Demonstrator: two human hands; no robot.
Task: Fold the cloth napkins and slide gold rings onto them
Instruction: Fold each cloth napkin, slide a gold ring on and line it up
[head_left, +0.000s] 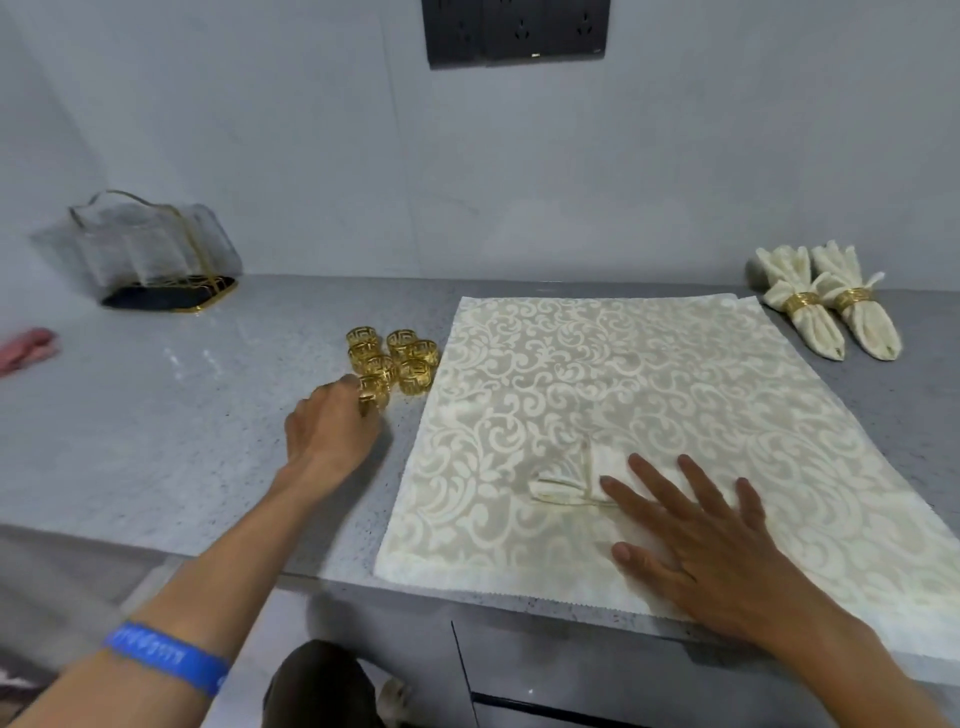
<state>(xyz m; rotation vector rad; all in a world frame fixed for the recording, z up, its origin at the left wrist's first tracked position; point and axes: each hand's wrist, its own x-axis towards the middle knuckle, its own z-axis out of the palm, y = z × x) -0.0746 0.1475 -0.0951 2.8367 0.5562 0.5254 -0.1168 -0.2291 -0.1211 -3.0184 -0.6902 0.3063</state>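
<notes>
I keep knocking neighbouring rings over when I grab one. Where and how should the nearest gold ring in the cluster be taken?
Pinch the nearest gold ring across its outer wall, coming from the near-left, as the left hand does. It stands at the cluster's front edge, so that side is free; the other rings crowd behind and to its right.

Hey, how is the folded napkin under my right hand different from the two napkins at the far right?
The folded napkin under the right hand has no ring; the two finished napkins each wear a gold ring around the middle. It lies on the patterned cloth, pressed flat by straight fingers; they lie untouched on the bare counter, ends fanned out. All are cream cloth.
</notes>
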